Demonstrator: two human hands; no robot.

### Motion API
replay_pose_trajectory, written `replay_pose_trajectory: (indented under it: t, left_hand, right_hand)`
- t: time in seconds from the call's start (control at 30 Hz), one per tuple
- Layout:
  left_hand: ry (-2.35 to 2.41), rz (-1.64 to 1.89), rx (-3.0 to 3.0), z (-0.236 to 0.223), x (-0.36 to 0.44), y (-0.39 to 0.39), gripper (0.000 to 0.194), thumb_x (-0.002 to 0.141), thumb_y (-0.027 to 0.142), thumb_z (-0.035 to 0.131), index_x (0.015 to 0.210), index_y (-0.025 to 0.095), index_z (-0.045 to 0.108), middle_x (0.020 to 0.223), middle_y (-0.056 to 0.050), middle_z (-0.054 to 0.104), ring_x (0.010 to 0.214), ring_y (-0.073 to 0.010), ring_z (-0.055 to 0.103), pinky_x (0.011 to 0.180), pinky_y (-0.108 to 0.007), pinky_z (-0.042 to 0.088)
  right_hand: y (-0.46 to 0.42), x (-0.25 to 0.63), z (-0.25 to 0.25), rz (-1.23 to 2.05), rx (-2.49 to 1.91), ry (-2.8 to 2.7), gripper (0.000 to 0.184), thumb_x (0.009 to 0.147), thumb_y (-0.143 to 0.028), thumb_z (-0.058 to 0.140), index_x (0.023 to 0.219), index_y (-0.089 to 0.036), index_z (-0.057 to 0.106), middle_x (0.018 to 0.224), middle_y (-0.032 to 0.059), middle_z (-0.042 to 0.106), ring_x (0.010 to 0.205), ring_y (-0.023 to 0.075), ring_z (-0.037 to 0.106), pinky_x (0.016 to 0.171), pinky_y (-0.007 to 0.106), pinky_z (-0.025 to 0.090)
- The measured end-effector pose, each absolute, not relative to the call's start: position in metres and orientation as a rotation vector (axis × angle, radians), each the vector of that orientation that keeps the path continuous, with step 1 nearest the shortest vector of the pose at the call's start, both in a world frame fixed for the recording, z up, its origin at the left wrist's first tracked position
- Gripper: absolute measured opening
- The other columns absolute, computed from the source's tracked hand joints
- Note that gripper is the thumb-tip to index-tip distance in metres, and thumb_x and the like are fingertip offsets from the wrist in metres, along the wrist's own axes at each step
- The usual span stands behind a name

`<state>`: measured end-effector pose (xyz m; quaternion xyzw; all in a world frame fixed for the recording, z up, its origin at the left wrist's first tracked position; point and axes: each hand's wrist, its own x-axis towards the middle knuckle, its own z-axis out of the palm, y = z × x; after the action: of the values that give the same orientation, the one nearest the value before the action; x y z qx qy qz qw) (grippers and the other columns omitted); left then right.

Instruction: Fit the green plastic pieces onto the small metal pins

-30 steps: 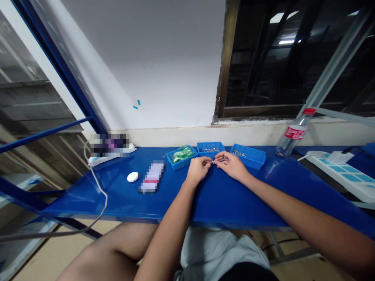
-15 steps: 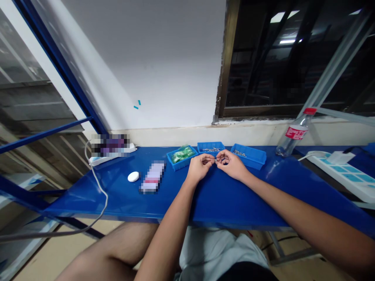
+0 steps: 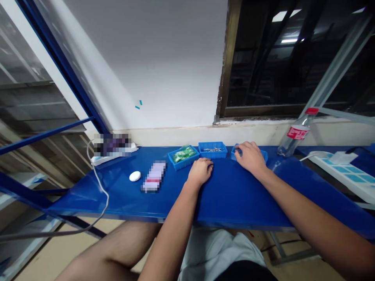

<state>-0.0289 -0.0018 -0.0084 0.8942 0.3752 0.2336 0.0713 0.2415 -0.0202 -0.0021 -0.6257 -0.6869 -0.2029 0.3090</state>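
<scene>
My left hand rests low over the blue table, its fingers curled together. Whatever lies between those fingertips is hidden. My right hand is over the right blue bin, thumb and forefinger apart and reaching down into it. The hand covers most of that bin and its contents. A middle blue bin with small shiny metal pieces stands just beyond my left hand. Left of it, another blue bin holds green plastic packets.
A bottle with a red cap stands at the back right, near a white power strip. On the left are a white oval object, a blurred-out flat item and a grey cable.
My hands were together with fingertips meeting at a tiny piece. The right hand has moved right and away into the right bin; the left has dropped slightly and curled.
</scene>
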Motion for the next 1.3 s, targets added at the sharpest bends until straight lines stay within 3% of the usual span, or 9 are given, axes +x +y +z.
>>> replay_pose_trajectory:
  t: [0.23, 0.43, 0.67, 1.07, 1.3]
  left_hand:
    - [1.253, 0.827, 2.661, -0.008, -0.030, -0.001, 0.030, 0.098, 0.017, 0.055, 0.118, 0.016, 0.077, 0.126, -0.011, 0.074, 0.117, -0.0267, 0.065, 0.109, -0.038, 0.051]
    - [1.286, 0.812, 2.637, -0.010, -0.030, -0.002, 0.030, 0.097, 0.016, 0.055, 0.117, 0.016, 0.076, 0.120, -0.011, 0.075, 0.112, -0.0268, 0.067, 0.104, -0.037, 0.054]
    - [1.257, 0.850, 2.621, -0.009, -0.029, -0.001, 0.025, 0.096, 0.015, 0.056, 0.110, 0.017, 0.077, 0.112, -0.011, 0.076, 0.110, -0.0259, 0.068, 0.102, -0.036, 0.054]
    - [1.100, 0.887, 2.542, -0.009, -0.028, 0.002, 0.018, 0.091, 0.013, 0.061, 0.099, 0.020, 0.076, 0.105, -0.007, 0.076, 0.098, -0.0215, 0.071, 0.091, -0.030, 0.056]
    - [1.116, 0.883, 2.496, -0.009, -0.028, 0.003, 0.017, 0.089, 0.010, 0.062, 0.095, 0.020, 0.074, 0.097, -0.006, 0.077, 0.091, -0.0211, 0.071, 0.086, -0.030, 0.055]
  right_hand:
    - [-0.023, 0.226, 0.000, -0.436, -1.483, -1.885, 0.022, 0.099, -0.031, 0.056, 0.107, -0.020, 0.073, 0.103, 0.0131, 0.072, 0.105, 0.0342, 0.057, 0.097, 0.049, 0.047]
    - [-0.028, 0.191, -0.012, -0.114, -1.201, -2.143, 0.022, 0.100, -0.025, 0.057, 0.117, -0.023, 0.070, 0.115, 0.0102, 0.071, 0.109, 0.0302, 0.064, 0.103, 0.049, 0.051]
    - [-0.017, 0.179, -0.031, 0.021, -1.117, -2.223, 0.032, 0.100, -0.024, 0.055, 0.130, -0.025, 0.068, 0.130, 0.0102, 0.069, 0.123, 0.0309, 0.061, 0.110, 0.054, 0.050]
    - [-0.015, 0.182, -0.033, 0.083, -1.111, -2.195, 0.022, 0.100, -0.025, 0.059, 0.114, -0.024, 0.075, 0.122, 0.0085, 0.076, 0.118, 0.0291, 0.065, 0.105, 0.050, 0.053]
    - [-0.019, 0.179, -0.026, 0.099, -1.141, -2.184, 0.014, 0.097, -0.025, 0.062, 0.104, -0.025, 0.075, 0.107, 0.0075, 0.078, 0.104, 0.0280, 0.068, 0.095, 0.047, 0.055]
